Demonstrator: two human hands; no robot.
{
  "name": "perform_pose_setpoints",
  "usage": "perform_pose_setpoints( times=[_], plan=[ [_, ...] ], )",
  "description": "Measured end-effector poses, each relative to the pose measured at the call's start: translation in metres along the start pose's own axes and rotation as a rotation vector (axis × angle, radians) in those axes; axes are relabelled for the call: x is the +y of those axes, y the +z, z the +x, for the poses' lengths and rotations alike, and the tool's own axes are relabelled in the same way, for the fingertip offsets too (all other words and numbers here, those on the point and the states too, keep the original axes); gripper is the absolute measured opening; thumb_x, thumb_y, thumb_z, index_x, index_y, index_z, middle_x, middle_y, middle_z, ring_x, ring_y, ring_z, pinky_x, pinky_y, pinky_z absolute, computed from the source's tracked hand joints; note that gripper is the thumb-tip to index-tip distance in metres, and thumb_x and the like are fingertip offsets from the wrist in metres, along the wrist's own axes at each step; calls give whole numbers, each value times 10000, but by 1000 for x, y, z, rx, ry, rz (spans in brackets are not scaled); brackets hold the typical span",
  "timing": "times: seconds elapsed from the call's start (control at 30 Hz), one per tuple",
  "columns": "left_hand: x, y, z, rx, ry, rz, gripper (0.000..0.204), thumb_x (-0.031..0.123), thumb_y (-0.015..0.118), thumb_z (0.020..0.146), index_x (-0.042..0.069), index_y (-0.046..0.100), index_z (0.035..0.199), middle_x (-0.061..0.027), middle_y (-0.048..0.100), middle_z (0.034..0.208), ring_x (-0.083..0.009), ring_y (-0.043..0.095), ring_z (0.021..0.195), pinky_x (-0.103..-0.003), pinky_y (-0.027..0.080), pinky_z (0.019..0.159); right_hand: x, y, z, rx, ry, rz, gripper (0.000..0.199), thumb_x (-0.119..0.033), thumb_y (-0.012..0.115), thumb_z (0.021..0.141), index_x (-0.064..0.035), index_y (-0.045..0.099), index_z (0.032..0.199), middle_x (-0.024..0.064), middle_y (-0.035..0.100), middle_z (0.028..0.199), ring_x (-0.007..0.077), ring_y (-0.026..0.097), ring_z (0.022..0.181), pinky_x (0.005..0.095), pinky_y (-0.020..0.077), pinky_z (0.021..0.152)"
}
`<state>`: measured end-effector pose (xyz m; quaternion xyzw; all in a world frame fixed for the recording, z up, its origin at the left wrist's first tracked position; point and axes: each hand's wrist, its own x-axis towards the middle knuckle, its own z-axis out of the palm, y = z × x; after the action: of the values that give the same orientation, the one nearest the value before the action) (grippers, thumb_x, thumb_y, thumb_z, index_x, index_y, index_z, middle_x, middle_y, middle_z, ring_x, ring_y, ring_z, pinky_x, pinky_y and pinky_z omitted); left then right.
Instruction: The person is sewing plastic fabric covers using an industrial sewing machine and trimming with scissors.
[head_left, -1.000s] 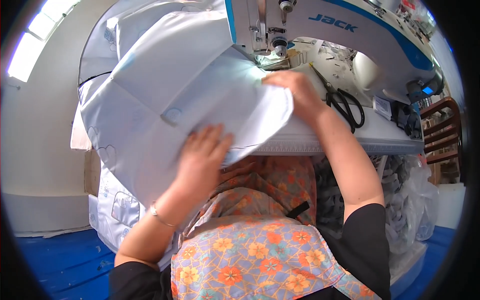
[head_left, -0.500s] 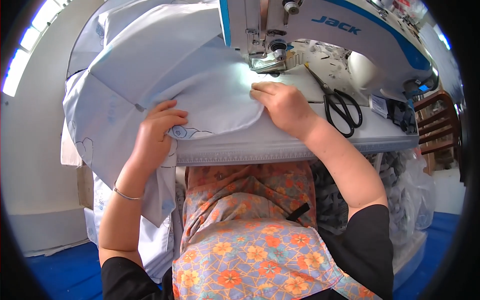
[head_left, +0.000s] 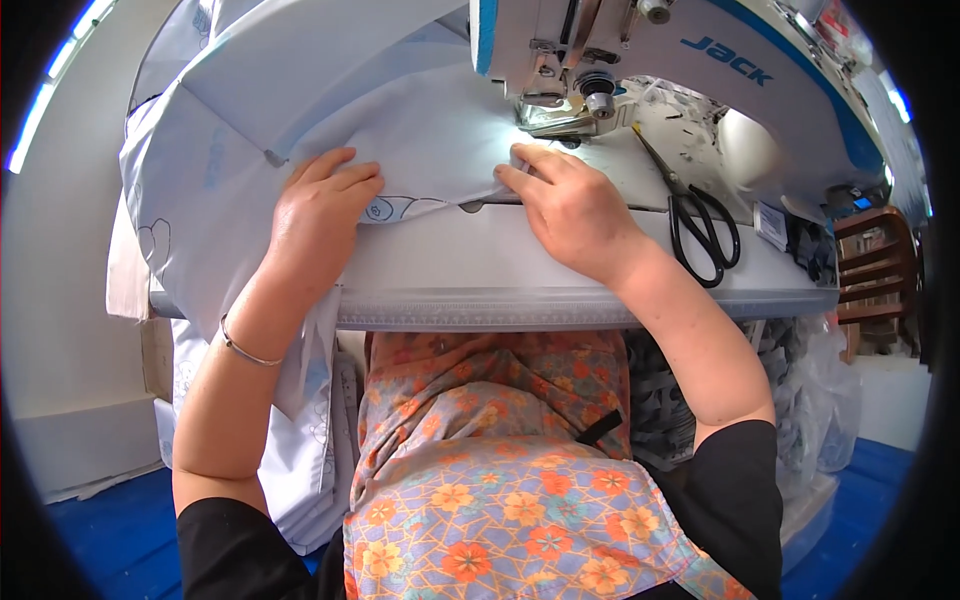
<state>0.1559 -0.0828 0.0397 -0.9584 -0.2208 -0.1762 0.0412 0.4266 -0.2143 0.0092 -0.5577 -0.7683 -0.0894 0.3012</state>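
Observation:
Pale bluish-white fabric (head_left: 430,130) with printed line drawings spreads over the sewing machine's table, its near edge curving between my hands. My left hand (head_left: 325,215) lies on the fabric's left part, fingers stretched and slightly apart, with the thumb out of sight. At the edge close to the presser foot (head_left: 560,127), my right hand (head_left: 578,205) pinches the fabric between thumb and fingers. The lit needle area of the white and blue sewing machine (head_left: 640,60) is just beyond my right fingertips. Whether the fabric reaches under the foot I cannot tell.
Black-handled scissors (head_left: 700,225) lie right of my right hand, blades pointing away. Thread scraps (head_left: 672,125) litter the surface beneath the machine's arm. A clear ruler strip (head_left: 480,310) runs along the table's front edge. More fabric (head_left: 295,480) hangs down at the left; a wooden chair (head_left: 875,260) stands at right.
Both hands have shifted slightly away from me, and the fabric's near edge has moved up toward the machine, uncovering more table. The whole view has also shifted a little.

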Motion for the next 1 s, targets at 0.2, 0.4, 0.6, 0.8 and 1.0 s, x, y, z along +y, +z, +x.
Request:
perform_pose_setpoints(
  times=[0.2, 0.4, 0.6, 0.8, 1.0],
  plan=[
    [20, 7, -3, 11, 56, 107, 353, -2, 612, 724, 9, 695, 1066, -85, 683, 1135, -280, 628, 1115, -355, 564, 863, -2, 3, 2, -2, 2, -29, 318, 13, 646, 820, -1, 692, 1135, 225, 648, 1196, 348, 658, 1063, 416, 542, 929],
    [67, -16, -2, -311, 172, 140, 267, 103, 701, 663, 37, 673, 920, -80, 621, 958, -222, 651, 934, -314, 566, 695, 0, 2, 2, -11, -1, -61, 327, -13, 646, 832, 41, 660, 1155, 235, 638, 1224, 373, 646, 1081, 425, 527, 955],
    [106, -24, 38, -503, 192, 5, 257, 106, 708, 701, 7, 654, 931, -117, 642, 872, -279, 686, 813, -353, 569, 724, 0, -1, 3, -26, 37, -15, 280, -9, 643, 814, 31, 668, 1090, 212, 663, 1175, 359, 654, 1064, 423, 530, 949],
    [68, -44, 94, -626, 128, -316, 248, 153, 600, 883, -31, 696, 1021, -187, 710, 971, -356, 693, 876, -409, 552, 786, 10, 0, -5, -15, 29, -16, 263, 30, 641, 757, 26, 664, 1019, 196, 672, 1149, 341, 657, 1072, 418, 536, 942],
    [-63, -18, 113, -399, 65, -182, 315, 204, 456, 923, -19, 678, 953, -211, 668, 1053, -390, 605, 1013, -470, 466, 911, -41, -3, -1, -172, 11, 14, 269, -16, 650, 730, 4, 667, 998, 183, 665, 1125, 371, 651, 1026, 445, 535, 936]
  ],
)
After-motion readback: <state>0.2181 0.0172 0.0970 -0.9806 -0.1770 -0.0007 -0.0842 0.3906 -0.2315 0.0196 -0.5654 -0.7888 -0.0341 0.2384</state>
